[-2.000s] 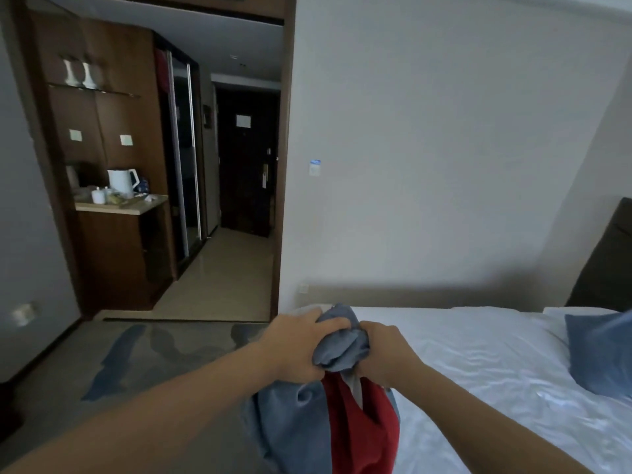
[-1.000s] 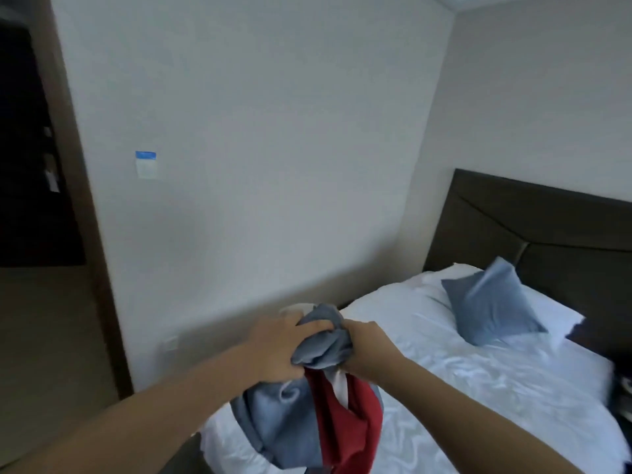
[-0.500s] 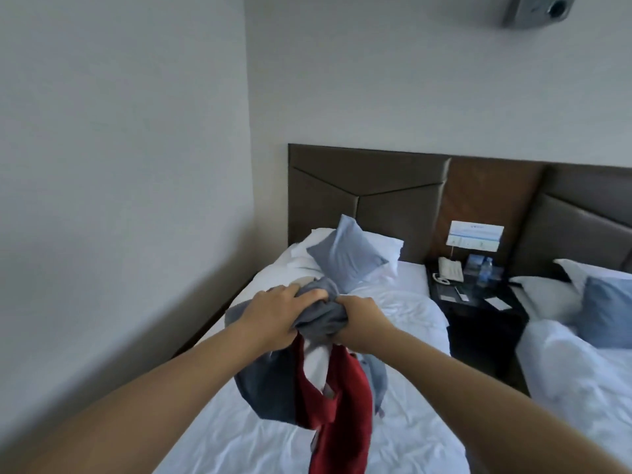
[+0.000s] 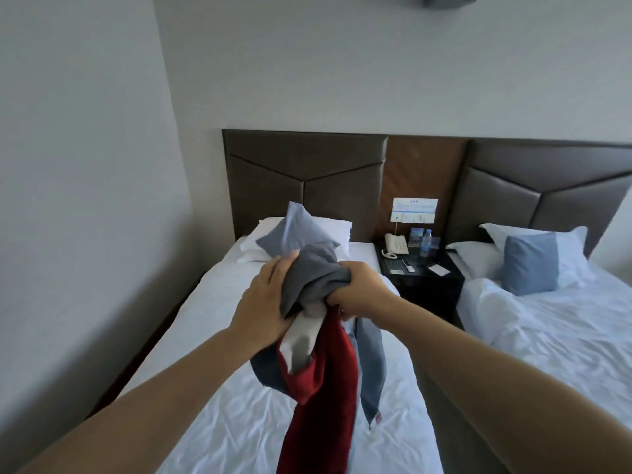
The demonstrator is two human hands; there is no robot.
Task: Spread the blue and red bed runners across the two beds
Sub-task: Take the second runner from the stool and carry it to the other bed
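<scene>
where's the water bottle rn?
Head view, right of centre: water bottle stands on the black nightstand between the beds, just right of the phone.

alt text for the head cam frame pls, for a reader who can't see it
Both hands, left hand and right hand, clutch a bunched blue and red bed runner bundle above the left bed, neither runner spread yet. A dark nightstand separates it from the right bed; each bed has a blue cushion.

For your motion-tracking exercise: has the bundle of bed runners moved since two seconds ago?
Yes. The bed runners, earlier at the foot corner, now hang over the left bed, nearer its headboard.
</scene>
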